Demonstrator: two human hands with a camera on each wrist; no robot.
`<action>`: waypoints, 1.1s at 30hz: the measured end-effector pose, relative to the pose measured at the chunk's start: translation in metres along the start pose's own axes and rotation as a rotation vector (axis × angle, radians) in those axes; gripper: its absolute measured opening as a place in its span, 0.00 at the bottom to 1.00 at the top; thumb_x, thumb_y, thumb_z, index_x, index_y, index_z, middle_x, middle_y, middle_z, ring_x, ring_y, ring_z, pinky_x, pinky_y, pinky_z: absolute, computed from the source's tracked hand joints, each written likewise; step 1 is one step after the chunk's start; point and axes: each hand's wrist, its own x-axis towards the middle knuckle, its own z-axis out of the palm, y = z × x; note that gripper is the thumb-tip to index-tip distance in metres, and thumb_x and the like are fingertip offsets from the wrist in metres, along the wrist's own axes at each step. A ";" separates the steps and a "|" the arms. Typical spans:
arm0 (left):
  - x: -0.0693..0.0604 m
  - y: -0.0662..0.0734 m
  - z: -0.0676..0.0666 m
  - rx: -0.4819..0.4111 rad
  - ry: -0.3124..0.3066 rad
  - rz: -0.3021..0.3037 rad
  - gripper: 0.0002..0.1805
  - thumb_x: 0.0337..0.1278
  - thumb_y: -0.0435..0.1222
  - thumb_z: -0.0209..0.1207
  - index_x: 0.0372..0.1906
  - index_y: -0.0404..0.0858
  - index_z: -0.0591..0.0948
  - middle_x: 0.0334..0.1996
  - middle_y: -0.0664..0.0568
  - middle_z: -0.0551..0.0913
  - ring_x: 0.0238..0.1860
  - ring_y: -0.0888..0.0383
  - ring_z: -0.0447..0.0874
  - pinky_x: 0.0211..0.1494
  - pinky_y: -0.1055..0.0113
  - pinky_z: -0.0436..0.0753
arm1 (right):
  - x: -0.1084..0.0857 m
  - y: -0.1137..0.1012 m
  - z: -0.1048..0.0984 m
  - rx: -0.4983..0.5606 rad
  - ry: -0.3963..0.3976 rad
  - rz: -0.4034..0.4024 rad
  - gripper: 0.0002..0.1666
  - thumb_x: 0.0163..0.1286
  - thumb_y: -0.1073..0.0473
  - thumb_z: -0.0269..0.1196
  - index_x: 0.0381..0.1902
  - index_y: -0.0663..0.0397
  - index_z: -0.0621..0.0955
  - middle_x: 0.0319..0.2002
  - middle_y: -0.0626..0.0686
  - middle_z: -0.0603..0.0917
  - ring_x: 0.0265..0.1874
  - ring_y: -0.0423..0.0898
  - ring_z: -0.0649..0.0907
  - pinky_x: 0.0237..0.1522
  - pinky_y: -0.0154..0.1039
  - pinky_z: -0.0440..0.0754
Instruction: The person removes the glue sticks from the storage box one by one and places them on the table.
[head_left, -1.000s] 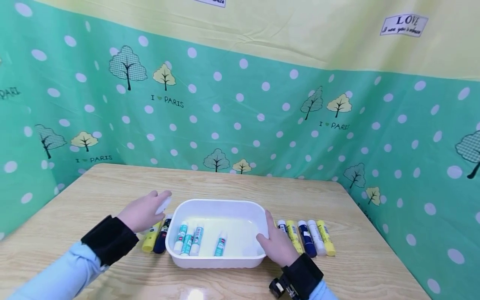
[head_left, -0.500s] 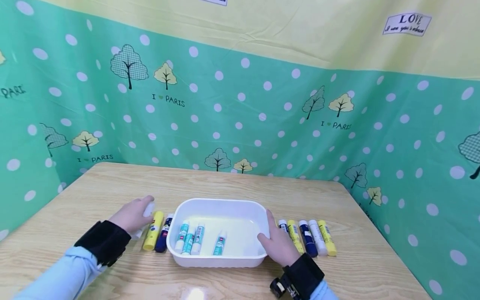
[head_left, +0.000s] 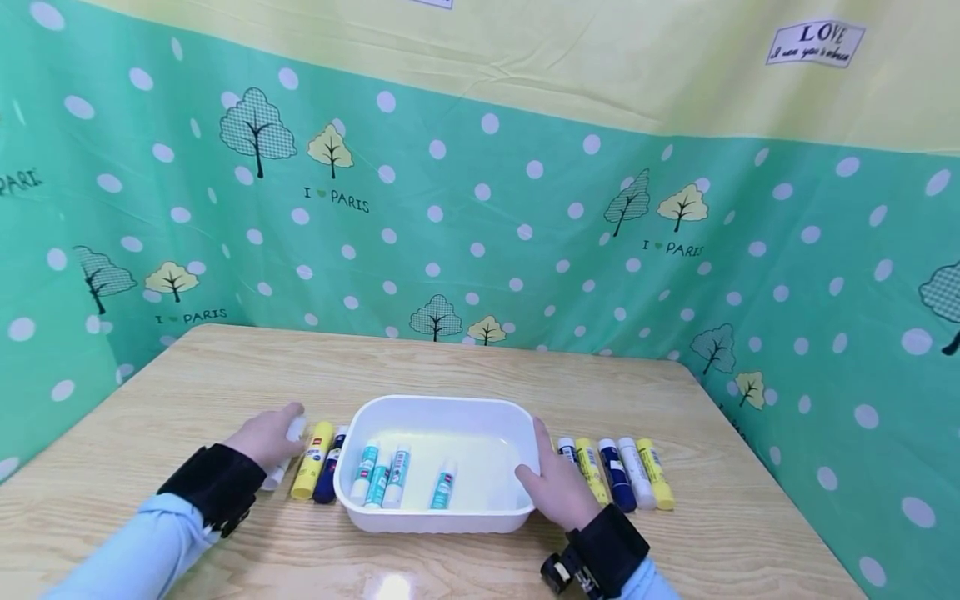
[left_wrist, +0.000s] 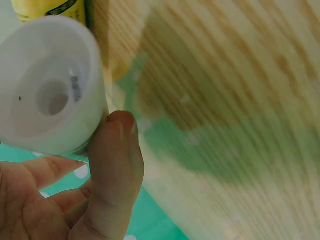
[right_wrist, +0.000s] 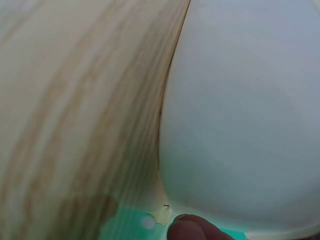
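Observation:
My left hand (head_left: 266, 437) holds a white glue stick (head_left: 277, 477) close to the table, left of a yellow glue stick (head_left: 311, 467). In the left wrist view, the round hollow end of that white glue stick (left_wrist: 82, 120) faces the camera, with the thumb against its side. My right hand (head_left: 558, 487) grips the right rim of a white plastic basin (head_left: 442, 522), thumb over the inner side. Several teal-and-white glue sticks (head_left: 396, 475) lie inside the basin. The right wrist view shows mostly the smooth basin wall (right_wrist: 240, 110) and a fingertip.
A navy glue stick (head_left: 328, 471) lies between the yellow one and the basin. Right of the basin is a row of navy, white and yellow glue sticks (head_left: 655, 475), partly behind my right hand. A green-and-yellow patterned cloth (head_left: 480, 208) hangs behind the wooden table (head_left: 465, 575).
My left hand has moved left and down with the white glue stick, from beside the basin's rim to left of the yellow one. My right hand stays on the basin.

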 end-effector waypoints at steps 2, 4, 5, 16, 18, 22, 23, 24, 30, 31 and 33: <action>0.000 0.000 0.001 0.009 0.007 0.007 0.32 0.41 0.35 0.57 0.55 0.25 0.62 0.44 0.26 0.70 0.34 0.45 0.73 0.36 0.57 0.73 | 0.000 0.000 0.000 -0.001 -0.003 0.003 0.43 0.60 0.55 0.48 0.66 0.57 0.40 0.42 0.66 0.77 0.26 0.42 0.77 0.25 0.33 0.72; 0.000 0.001 0.001 0.007 0.005 0.000 0.32 0.41 0.35 0.57 0.55 0.26 0.62 0.43 0.26 0.70 0.34 0.46 0.73 0.34 0.58 0.74 | 0.000 0.000 0.000 0.001 -0.005 0.005 0.42 0.60 0.55 0.48 0.66 0.57 0.40 0.43 0.66 0.76 0.26 0.43 0.78 0.25 0.33 0.72; 0.000 0.001 0.002 0.005 0.003 -0.008 0.33 0.41 0.35 0.57 0.55 0.26 0.62 0.43 0.26 0.70 0.34 0.46 0.73 0.34 0.58 0.74 | 0.000 0.000 0.000 0.002 -0.005 0.005 0.42 0.60 0.55 0.48 0.66 0.56 0.40 0.43 0.66 0.76 0.26 0.43 0.78 0.25 0.33 0.72; 0.000 0.002 0.007 0.023 -0.001 -0.023 0.31 0.43 0.33 0.54 0.55 0.23 0.60 0.42 0.25 0.70 0.34 0.44 0.73 0.36 0.55 0.73 | -0.001 0.000 0.001 0.005 0.010 -0.004 0.42 0.60 0.56 0.48 0.66 0.57 0.40 0.42 0.66 0.76 0.27 0.43 0.77 0.25 0.34 0.72; 0.000 0.002 0.007 0.024 -0.006 -0.036 0.31 0.44 0.33 0.53 0.55 0.23 0.59 0.42 0.25 0.70 0.34 0.44 0.73 0.37 0.55 0.73 | -0.001 0.000 0.001 0.001 0.012 -0.004 0.42 0.60 0.55 0.48 0.66 0.57 0.41 0.45 0.67 0.75 0.28 0.43 0.77 0.26 0.34 0.73; 0.001 0.002 0.008 0.014 -0.013 -0.056 0.30 0.46 0.32 0.50 0.56 0.23 0.58 0.44 0.24 0.68 0.36 0.43 0.72 0.39 0.54 0.72 | -0.001 -0.001 0.000 -0.001 0.011 -0.001 0.42 0.60 0.55 0.48 0.66 0.57 0.41 0.47 0.67 0.74 0.29 0.43 0.78 0.28 0.34 0.73; 0.000 0.002 0.008 0.011 -0.014 -0.060 0.29 0.47 0.32 0.49 0.56 0.23 0.58 0.44 0.24 0.68 0.37 0.42 0.72 0.40 0.53 0.72 | -0.001 -0.001 0.000 -0.001 0.008 0.002 0.42 0.60 0.55 0.48 0.66 0.56 0.41 0.45 0.67 0.75 0.28 0.44 0.78 0.27 0.34 0.73; 0.000 0.002 0.008 0.007 -0.015 -0.062 0.29 0.47 0.32 0.48 0.56 0.23 0.58 0.45 0.24 0.68 0.38 0.42 0.72 0.41 0.52 0.72 | 0.000 -0.001 -0.001 -0.001 0.005 0.003 0.42 0.60 0.55 0.48 0.66 0.56 0.40 0.44 0.67 0.76 0.28 0.43 0.77 0.26 0.34 0.73; -0.001 0.003 0.006 0.019 0.001 -0.024 0.28 0.47 0.31 0.44 0.55 0.22 0.58 0.43 0.23 0.68 0.36 0.42 0.72 0.39 0.52 0.72 | 0.000 0.001 0.000 -0.002 -0.012 0.022 0.43 0.60 0.54 0.48 0.66 0.54 0.39 0.41 0.65 0.77 0.26 0.43 0.77 0.24 0.35 0.71; -0.002 0.003 0.006 0.023 0.004 -0.014 0.27 0.48 0.31 0.43 0.55 0.22 0.59 0.43 0.23 0.69 0.35 0.42 0.73 0.39 0.52 0.72 | 0.000 0.001 0.001 -0.001 -0.012 0.025 0.43 0.60 0.54 0.48 0.66 0.54 0.39 0.42 0.66 0.76 0.26 0.44 0.77 0.24 0.35 0.72; -0.003 0.003 0.004 0.020 0.006 0.000 0.26 0.49 0.31 0.42 0.55 0.22 0.59 0.43 0.23 0.68 0.37 0.40 0.73 0.39 0.52 0.71 | 0.000 0.001 0.001 -0.003 -0.006 0.024 0.43 0.60 0.55 0.48 0.66 0.54 0.40 0.47 0.68 0.73 0.28 0.44 0.78 0.27 0.36 0.73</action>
